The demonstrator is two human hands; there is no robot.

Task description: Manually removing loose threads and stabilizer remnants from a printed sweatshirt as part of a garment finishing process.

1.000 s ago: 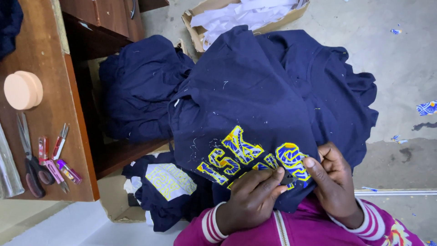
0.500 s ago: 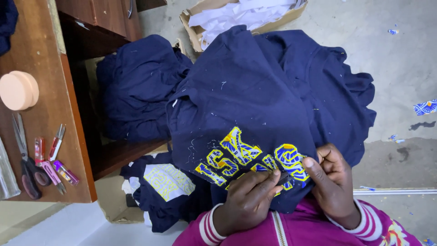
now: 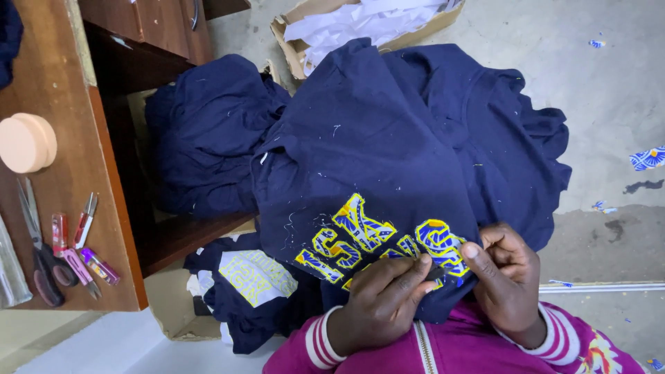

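Note:
A navy garment [image 3: 388, 138] with yellow and blue patterned appliqué letters [image 3: 360, 235] lies draped over my lap. My left hand [image 3: 381, 301] presses on the lettering, its fingers closed around what looks like a small dark tool [image 3: 435, 273] at a letter's edge. My right hand [image 3: 506, 277] pinches the fabric beside the last letter [image 3: 438, 242], thumb and forefinger closed on it. The two hands nearly touch. Pink striped sleeves cover both wrists.
A wooden desk [image 3: 62, 83] at left carries a round peach pad [image 3: 26, 143], scissors [image 3: 41, 256] and small clippers [image 3: 83, 221]. More navy garments [image 3: 208, 131] are heaped under it. A cardboard box of white paper [image 3: 360, 24] sits at top, and another lettered garment [image 3: 256, 277] below left.
My left fingers have shifted slightly along the lettering toward my right hand. The garment and my right hand have barely moved.

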